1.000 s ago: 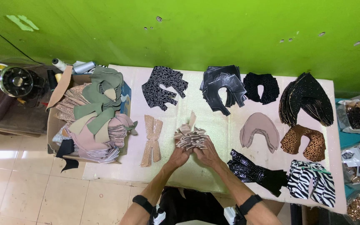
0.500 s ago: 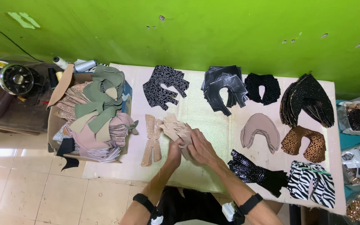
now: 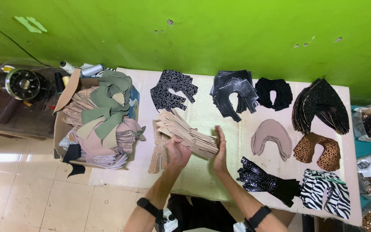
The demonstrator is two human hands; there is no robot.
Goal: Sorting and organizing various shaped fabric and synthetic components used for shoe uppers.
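Head view, looking down on a pale table (image 3: pixel 202 172) set against a green wall (image 3: pixel 202 34).

Hands: the left hand (image 3: pixel 177 151) holds the near end of a beige stack (image 3: pixel 187 133) of cut pieces, fingers curled under and around it. The right hand (image 3: pixel 220 148) is open and flat, fingers straight and together, palm pressed against the right end of the same stack. Each wrist carries a black band.

Beige stack: lifted a little off the table, fanned, running from upper left to lower right. It sits between the two hands, left of centre on the table. Just left of the stack, a tan strip piece (image 3: pixel 157 148) lies flat on the table.

Other piles, placed relative to the beige stack:
- Beyond it, near the wall: a black-and-white patterned pile (image 3: pixel 172 89).
- Beyond and right: a shiny black pile (image 3: pixel 232 92), then a black lace pile (image 3: pixel 273 92).
- Right, well apart: a taupe pile (image 3: pixel 272 136).
- Farther right: a dark speckled pile (image 3: pixel 320 107) and a leopard pile (image 3: pixel 318 149).
- Right and nearer the person: a black glitter pile (image 3: pixel 265 180) and a zebra pile (image 3: pixel 326 192).

Left of the stack, at the table's left end: a cardboard box (image 3: pixel 65 129) heaped with green and pink cut pieces (image 3: pixel 104 116). Farther left stands a sewing machine (image 3: pixel 22 83).
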